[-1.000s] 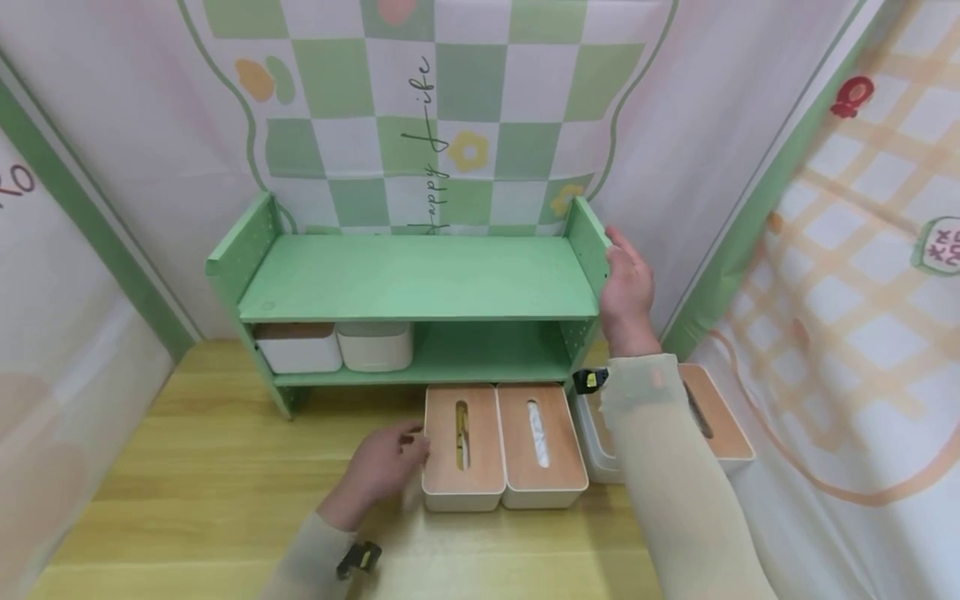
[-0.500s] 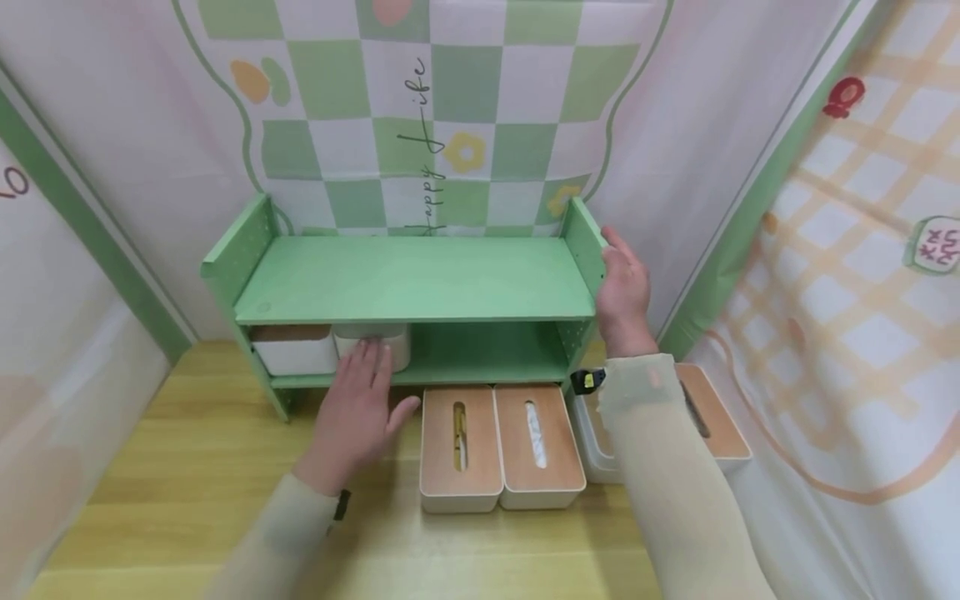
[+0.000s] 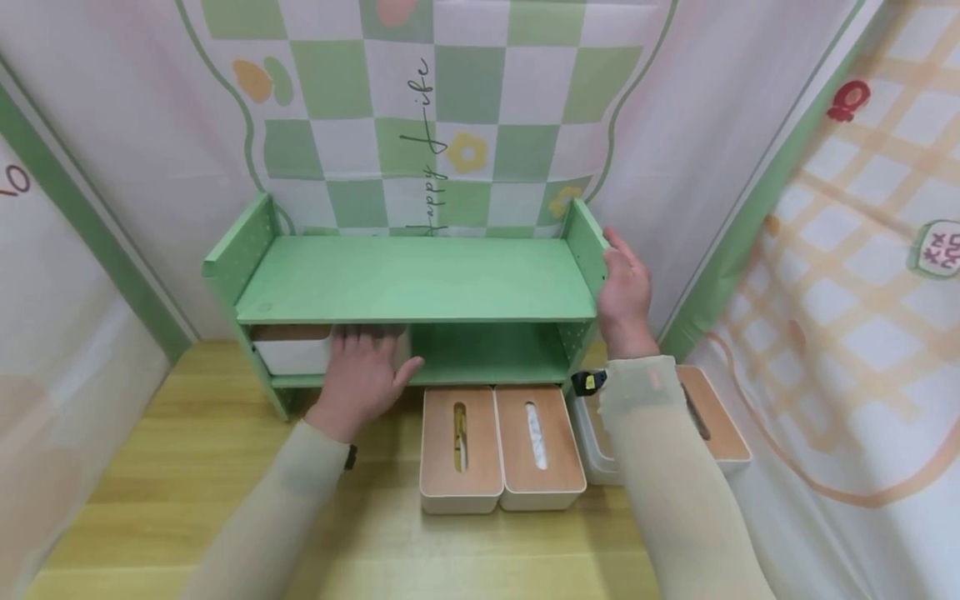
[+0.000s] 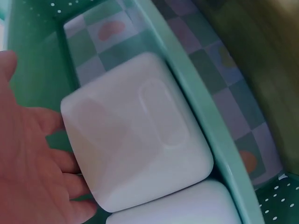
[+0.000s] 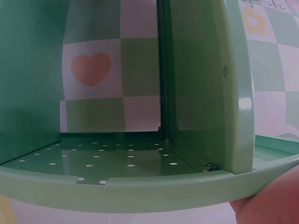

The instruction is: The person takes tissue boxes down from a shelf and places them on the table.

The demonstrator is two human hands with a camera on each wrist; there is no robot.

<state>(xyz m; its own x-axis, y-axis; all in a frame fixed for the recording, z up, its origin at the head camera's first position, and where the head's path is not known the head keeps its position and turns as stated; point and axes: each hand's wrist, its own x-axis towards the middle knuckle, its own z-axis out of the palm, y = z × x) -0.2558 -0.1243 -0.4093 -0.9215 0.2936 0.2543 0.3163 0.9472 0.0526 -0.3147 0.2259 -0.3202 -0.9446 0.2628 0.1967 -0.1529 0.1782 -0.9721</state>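
Observation:
My left hand reaches into the lower tier of the green shelf. Its straight fingers lie over a rounded white box, and the left wrist view has the fingertips along one edge of that white box. Beside it stands a second white box, topped in wood tone, close to the shelf's left side panel. My right hand rests against the outside of the right side panel, fingers pointing up. Only a bit of the right hand shows in the right wrist view.
Two wood-lidded boxes with slots, one on the left and one on the right, stand side by side before the shelf. Another wood-topped box and a pale container sit partly behind my right forearm. A curtain hangs behind.
My left hand has moved from beside the left slotted box up and left to the white box on the lower tier, then farther in over it. My right hand stays at the side panel.

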